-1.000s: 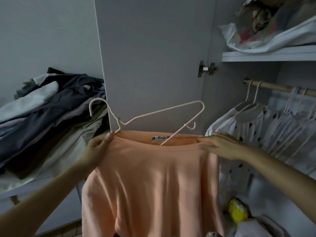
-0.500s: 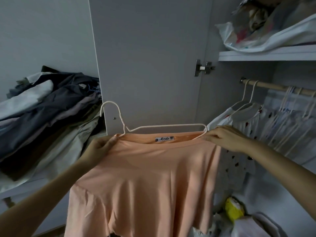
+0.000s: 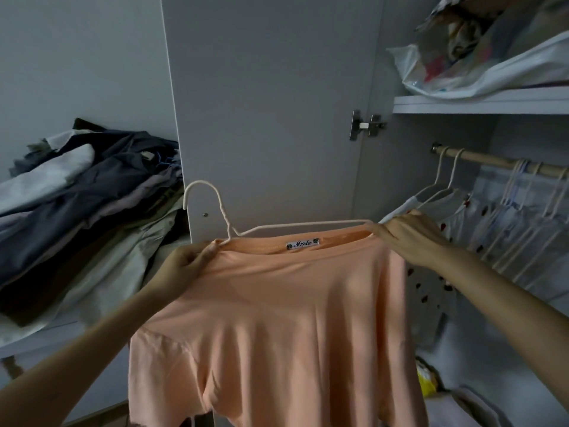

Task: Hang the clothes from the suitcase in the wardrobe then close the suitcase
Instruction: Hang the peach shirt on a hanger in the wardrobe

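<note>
Peach top (image 3: 277, 318) hangs in front of you, held up before the open wardrobe door (image 3: 261, 103), its neckline partly threaded onto a white wire hanger (image 3: 234, 232); your left hand (image 3: 181, 266) pinches the fabric at the left shoulder beside the hanger's neck, and your right hand (image 3: 409, 232) grips the right shoulder together with the hanger's far end; the hands are well apart, each clamped on cloth. You look to be in the step of seating the top on the hanger; the hook (image 3: 200, 192) stands free above your left hand, tilted, and the hanger's top wire shows above the collar, so the left shoulder probably needs settling over the wire. Next, you would likely take the hanger by its hook and carry it right to the wooden rail (image 3: 492, 163); the open stretch lies at the rail's left end, beside the two white hangers (image 3: 443, 180) there; mind the hook does not snag them. Inside the wardrobe, hung pale garments (image 3: 508, 229) crowd the rail, a shelf (image 3: 480, 101) above carries a bulging plastic bag (image 3: 480, 66), and something yellow (image 3: 426, 383) lies low near the bottom right corner. Left of the door, a heap of dark and pale clothes (image 3: 86, 211) is piled on a white ledge (image 3: 40, 340); the suitcase is out of view.
</note>
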